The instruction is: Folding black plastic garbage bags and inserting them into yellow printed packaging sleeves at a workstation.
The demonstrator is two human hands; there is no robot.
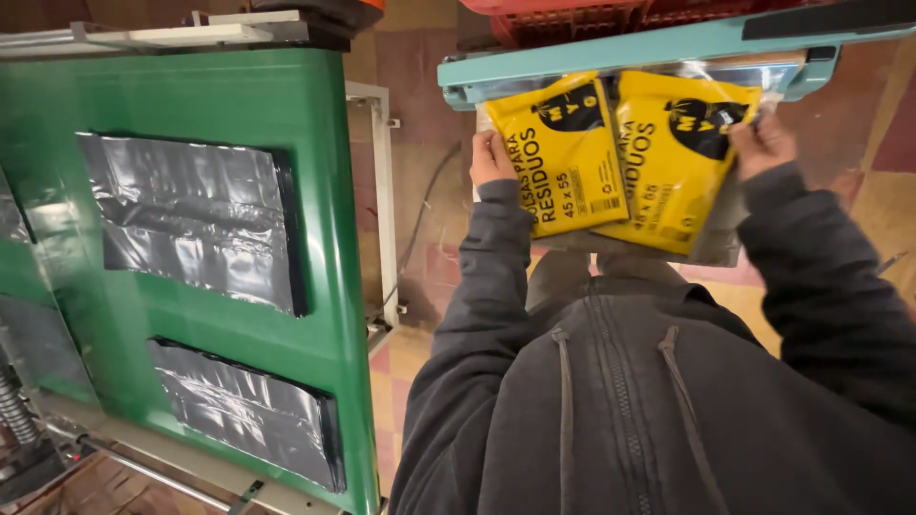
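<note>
Tiled floor below; green table (219, 95) at left carries black bag stacks (191, 219). Left hand (491, 157) and right hand (760, 143) each clamp an edge of the yellow packs (620, 153), mouth held level under the teal sealer bar (620, 52) (tops hidden).

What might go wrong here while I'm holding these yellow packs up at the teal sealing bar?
The left hand and right hand grip the two yellow packs right beneath the teal sealing bar, so fingers may get caught. The packs overlap and tilt, so the clear outer bag may be crooked at the bar.
</note>
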